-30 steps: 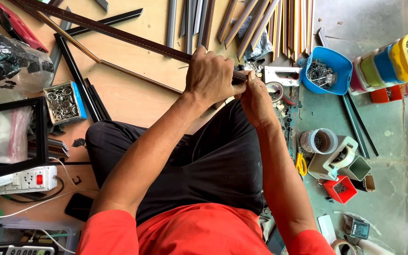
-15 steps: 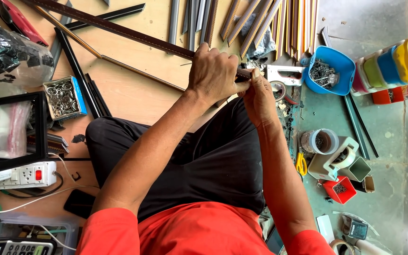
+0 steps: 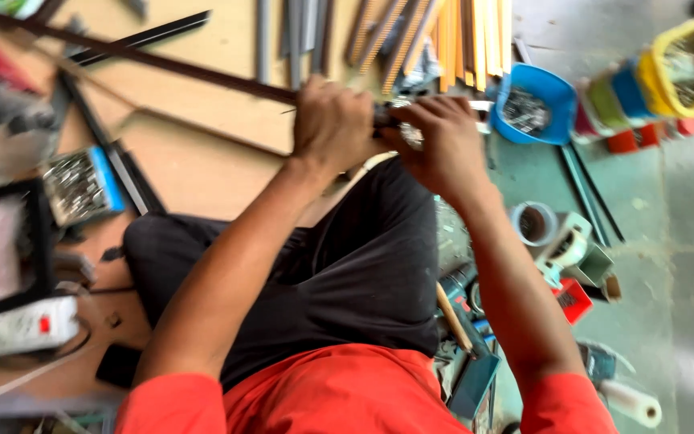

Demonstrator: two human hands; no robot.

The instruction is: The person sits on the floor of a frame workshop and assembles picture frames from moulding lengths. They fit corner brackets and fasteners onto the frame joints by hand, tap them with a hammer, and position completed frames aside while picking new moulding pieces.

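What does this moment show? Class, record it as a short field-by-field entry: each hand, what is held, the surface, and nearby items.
left hand: closed around the end of a long dark strip
right hand: fingers at the strip's end, touching a small metal part; details blurred
surface: wooden board on the floor
nearby: blue bowl of small metal pieces, yellow basket, tape roll

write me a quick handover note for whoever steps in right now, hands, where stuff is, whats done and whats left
Left hand: closed in a grip around the long dark brown strip, at its near end.
Right hand: fingers pinched on a small metal part at that same end; the blur hides what it is.
Nearby: blue plastic bowl of small metal pieces past the right hand, open box of metal fasteners on the wooden board to the left.
Done: strip lifted and held.
Left: work at the strip end, both hands engaged.
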